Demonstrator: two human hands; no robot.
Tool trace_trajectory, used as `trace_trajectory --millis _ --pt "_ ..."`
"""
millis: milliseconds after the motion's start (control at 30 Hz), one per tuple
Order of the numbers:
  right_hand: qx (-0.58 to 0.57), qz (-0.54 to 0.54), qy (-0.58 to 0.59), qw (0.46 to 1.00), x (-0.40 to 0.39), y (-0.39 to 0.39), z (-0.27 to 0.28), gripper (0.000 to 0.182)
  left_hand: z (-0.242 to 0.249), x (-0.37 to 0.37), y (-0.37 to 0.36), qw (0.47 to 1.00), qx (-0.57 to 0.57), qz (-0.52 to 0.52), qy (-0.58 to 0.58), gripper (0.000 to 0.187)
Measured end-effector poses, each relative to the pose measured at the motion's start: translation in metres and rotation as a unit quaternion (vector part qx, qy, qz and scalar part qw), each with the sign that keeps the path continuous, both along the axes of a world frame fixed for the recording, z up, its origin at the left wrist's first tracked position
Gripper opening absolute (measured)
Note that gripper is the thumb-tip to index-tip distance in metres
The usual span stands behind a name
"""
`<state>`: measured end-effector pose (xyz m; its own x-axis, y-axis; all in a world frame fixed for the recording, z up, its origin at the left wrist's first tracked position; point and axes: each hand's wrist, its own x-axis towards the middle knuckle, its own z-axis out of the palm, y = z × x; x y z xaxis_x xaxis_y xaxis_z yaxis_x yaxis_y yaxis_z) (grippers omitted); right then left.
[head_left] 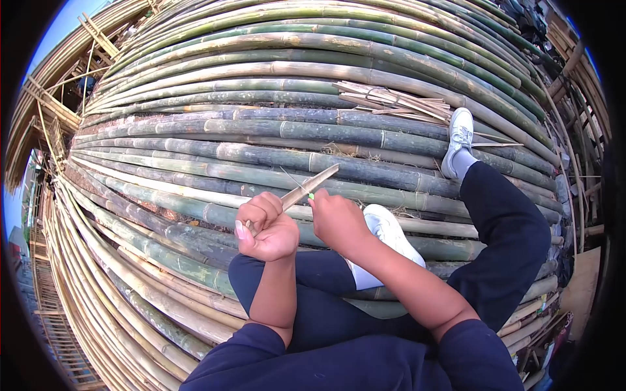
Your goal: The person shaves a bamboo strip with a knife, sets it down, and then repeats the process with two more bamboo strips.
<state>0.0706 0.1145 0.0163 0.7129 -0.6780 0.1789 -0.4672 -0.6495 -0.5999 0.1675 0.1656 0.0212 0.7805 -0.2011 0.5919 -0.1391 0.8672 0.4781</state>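
Head view showed me the left hand [268,229] grasping a bamboo strip [321,178], seemingly part-worked, the right hand [338,222] pinching something green [312,195].

Lower part of the split strip [316,182]: we lose it behind the left hand [268,228]. Green-tipped thing [312,195] in the right hand [337,221]: mostly covered, too small for us to name. Shirt [339,368]: cut by bottom edge. Upper-right dark clutter [525,23]: we can't tell.
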Motion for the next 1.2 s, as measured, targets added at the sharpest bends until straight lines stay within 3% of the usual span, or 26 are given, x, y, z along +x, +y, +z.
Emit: trace_trajectory --millis 67,167,267,367,467,567,600,633,767,867,967,1067,1167,1200 --pt "-0.017 -0.013 0.002 1.000 -0.007 -0.006 -0.007 0.025 -0.002 -0.001 -0.001 0.999 -0.001 -0.036 -0.030 0.036" --pt "0.043 0.003 -0.034 0.998 -0.021 0.009 0.044 0.026 0.001 -0.007 0.001 0.998 0.023 -0.045 -0.045 0.036" --pt "0.058 -0.009 -0.025 0.998 -0.008 0.000 -0.005 0.025 -0.002 -0.007 0.001 0.997 0.011 -0.053 -0.052 0.036" --pt "0.056 -0.006 -0.021 0.998 -0.013 -0.018 -0.003 0.025 0.000 -0.005 -0.001 0.996 0.003 -0.063 -0.059 0.036" --pt "0.090 -0.003 -0.061 0.994 -0.021 -0.005 0.046 0.026 0.001 -0.006 0.002 0.997 0.038 -0.054 -0.047 0.038" --pt "0.113 0.032 -0.110 0.987 -0.004 0.000 0.004 0.025 0.002 -0.001 -0.001 0.998 0.022 -0.040 -0.043 0.037" --pt "0.122 0.052 -0.153 0.979 0.001 0.000 0.009 0.023 0.002 0.004 -0.001 0.998 0.018 -0.039 -0.042 0.037" --pt "0.110 0.059 -0.093 0.988 0.001 -0.004 0.017 0.024 0.000 0.010 0.000 0.999 0.012 -0.047 -0.025 0.037" --pt "0.095 0.018 -0.105 0.990 -0.004 -0.002 0.065 0.025 0.002 0.014 0.003 0.998 0.020 -0.053 -0.009 0.038" --pt "0.092 0.050 -0.091 0.990 0.014 -0.002 -0.001 0.025 0.001 0.018 0.004 0.998 0.024 -0.050 -0.030 0.040" --pt "0.059 0.051 -0.036 0.996 0.013 -0.002 0.022 0.025 -0.001 0.024 0.004 1.000 0.008 -0.022 0.014 0.041" --pt "0.078 0.012 -0.067 0.995 0.007 0.005 0.066 0.026 0.000 0.026 0.006 0.999 0.020 -0.038 0.016 0.041" --pt "0.067 0.034 -0.058 0.995 0.016 0.005 0.003 0.025 0.001 0.023 0.003 0.999 0.011 -0.028 0.011 0.041" --pt "0.065 0.033 -0.056 0.996 0.015 0.005 0.008 0.025 0.000 0.024 0.005 0.999 0.008 -0.029 0.013 0.041"
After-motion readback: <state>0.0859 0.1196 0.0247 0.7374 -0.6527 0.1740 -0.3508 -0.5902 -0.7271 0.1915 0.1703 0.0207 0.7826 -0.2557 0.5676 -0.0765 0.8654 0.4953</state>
